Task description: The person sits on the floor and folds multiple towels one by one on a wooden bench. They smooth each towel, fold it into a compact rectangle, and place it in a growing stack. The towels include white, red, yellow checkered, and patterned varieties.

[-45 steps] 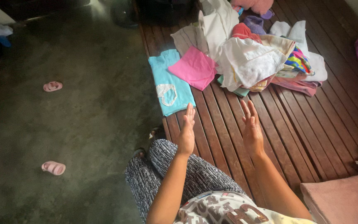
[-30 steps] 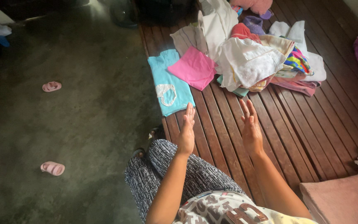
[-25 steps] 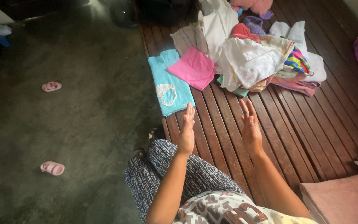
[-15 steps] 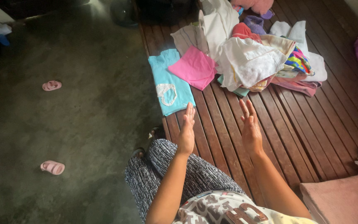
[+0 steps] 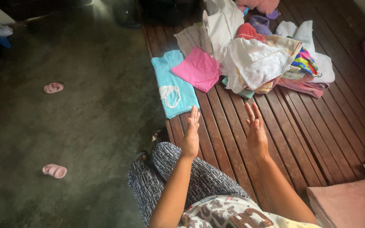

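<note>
Both hands flat open, empty

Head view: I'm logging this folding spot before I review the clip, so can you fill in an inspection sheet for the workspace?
Surface: slatted wooden platform, bare in front of both hands.
Job's things: folded blue shirt lies flat at the platform's left edge; a pink cloth overlaps its upper right corner.
Clutter: mixed heap of clothes behind; pink blanket at lower right.
Hands: left hand and right hand open, palms facing each other, holding nothing; left fingertips near the shirt's lower edge.
Cables: nothing seen.
Surroundings: concrete floor with two small pink sandals.
</note>
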